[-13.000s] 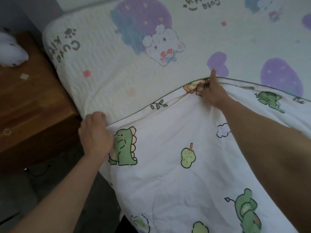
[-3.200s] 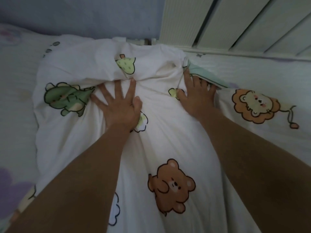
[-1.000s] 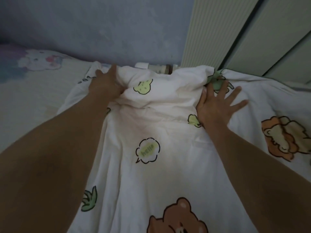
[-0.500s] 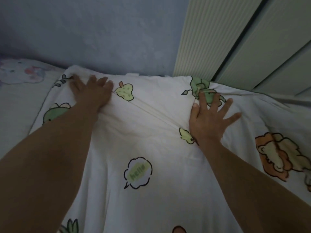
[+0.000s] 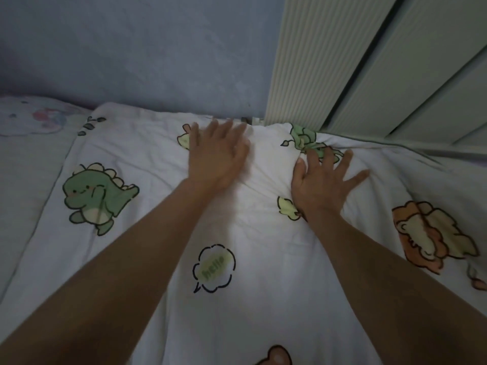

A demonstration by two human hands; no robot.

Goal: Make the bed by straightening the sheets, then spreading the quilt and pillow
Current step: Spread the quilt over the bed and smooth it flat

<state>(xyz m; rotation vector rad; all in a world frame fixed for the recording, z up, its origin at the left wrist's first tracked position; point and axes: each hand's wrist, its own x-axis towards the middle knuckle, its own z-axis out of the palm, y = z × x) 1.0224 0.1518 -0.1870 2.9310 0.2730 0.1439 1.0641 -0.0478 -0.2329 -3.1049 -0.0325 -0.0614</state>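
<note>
A: Where was the quilt (image 5: 263,299)?

B: Spread over the sheet (image 5: 29,164), with its far edge pushed up against the wall (image 5: 131,48) and the ribbed panel (image 5: 329,61). Both hands lay flat on it near that edge, holding nothing.

A: And the fingers?

B: The right hand (image 5: 320,185) had its fingers (image 5: 345,162) splayed wide, pressing down just beside a bunched fold (image 5: 308,143). The left hand (image 5: 218,159) was blurred. Its fingers looked straight and closer together, palm down.

A: What could have gone wrong?

B: I'd judge the fold the main worry. Pressing on top of it could crease it in rather than draw it out. A sideways sweep might also drag the far edge off the wall, or shove more cloth into the corner by the panel. The right side looked more rumpled than the left, so the quilt might end up skewed.

A: Which way did it point?

B: Its left edge ran from near the person away to the far corner (image 5: 102,109), so the visible stretch ran toward the wall. I took that as the long axis, but the near and right ends lay out of frame, so I couldn't be sure.
</note>
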